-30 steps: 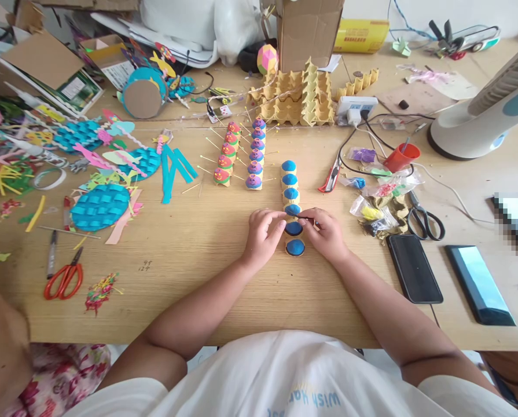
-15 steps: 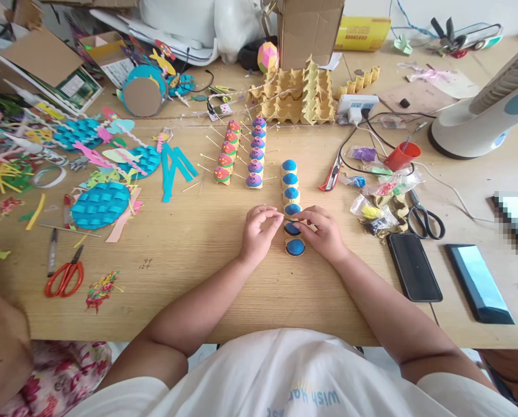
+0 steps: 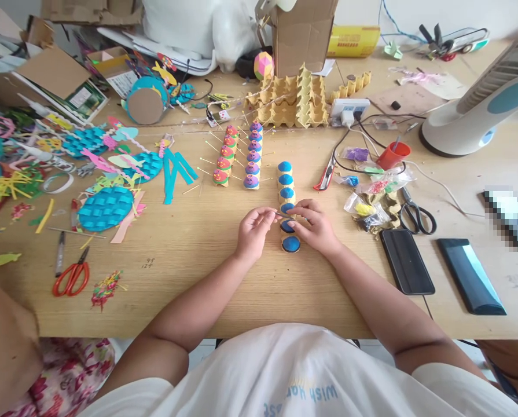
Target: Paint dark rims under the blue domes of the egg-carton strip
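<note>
A strip of egg-carton cups (image 3: pixel 285 179) stands in front of me, each cup topped with a blue dome. Dark edging rims the nearest domes. Over its near half, my left hand (image 3: pixel 254 229) and my right hand (image 3: pixel 317 229) pinch a thin dark strand (image 3: pixel 283 214) stretched between their fingertips. The strand's material is too small to tell. Further back stand two decorated carton strips, one red and green (image 3: pixel 225 155), one purple and blue (image 3: pixel 253 156), with thin sticks poking from their sides.
Egg trays (image 3: pixel 285 101), a power strip (image 3: pixel 349 107) and a fan (image 3: pixel 458 124) stand at the back. To the right lie a red cutter (image 3: pixel 326 174), clay bags (image 3: pixel 369 214), black scissors (image 3: pixel 417 217) and a phone (image 3: pixel 407 262). Orange-handled scissors (image 3: pixel 72 278) and blue woven discs (image 3: pixel 106 208) lie left, beside another person's arm (image 3: pixel 11 318).
The view has shifted slightly. My hands stay over the near cups, and the dark strand between my fingertips shows more clearly now.
</note>
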### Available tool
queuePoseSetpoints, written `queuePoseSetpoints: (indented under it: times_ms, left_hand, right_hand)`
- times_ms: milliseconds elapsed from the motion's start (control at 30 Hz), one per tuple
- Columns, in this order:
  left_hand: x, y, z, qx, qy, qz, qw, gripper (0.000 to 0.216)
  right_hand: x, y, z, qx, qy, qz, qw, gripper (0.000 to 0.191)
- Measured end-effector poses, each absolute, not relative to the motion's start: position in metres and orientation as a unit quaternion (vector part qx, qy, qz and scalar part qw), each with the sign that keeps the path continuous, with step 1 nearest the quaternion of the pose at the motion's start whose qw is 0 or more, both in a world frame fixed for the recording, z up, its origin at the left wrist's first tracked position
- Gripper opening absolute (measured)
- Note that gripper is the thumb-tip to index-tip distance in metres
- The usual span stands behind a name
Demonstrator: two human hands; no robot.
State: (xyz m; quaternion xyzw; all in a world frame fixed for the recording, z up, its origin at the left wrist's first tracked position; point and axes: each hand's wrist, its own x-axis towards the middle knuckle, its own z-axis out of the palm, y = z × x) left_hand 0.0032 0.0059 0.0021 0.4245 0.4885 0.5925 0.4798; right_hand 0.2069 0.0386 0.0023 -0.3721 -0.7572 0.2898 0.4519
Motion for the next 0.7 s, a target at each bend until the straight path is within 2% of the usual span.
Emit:
queuePoseSetpoints:
  times_ms: [433,600,700]
  left_hand:
    - [0.012,0.014,0.019,0.400,0.488,0.586,0.508,0.045]
    - [0.015,0.024,0.021,0.399,0.511,0.571,0.504,0.032]
    - [0.016,0.027,0.019,0.410,0.515,0.570,0.492,0.032]
  right_hand:
    - [0.206,0.039,0.005,-0.402,-0.686,0.326,0.512,0.040]
    - [0.207,0.041,0.004,-0.410,-0.687,0.331,0.500,0.046]
    - [0.207,0.042,0.004,-0.413,-0.697,0.324,0.488,0.048]
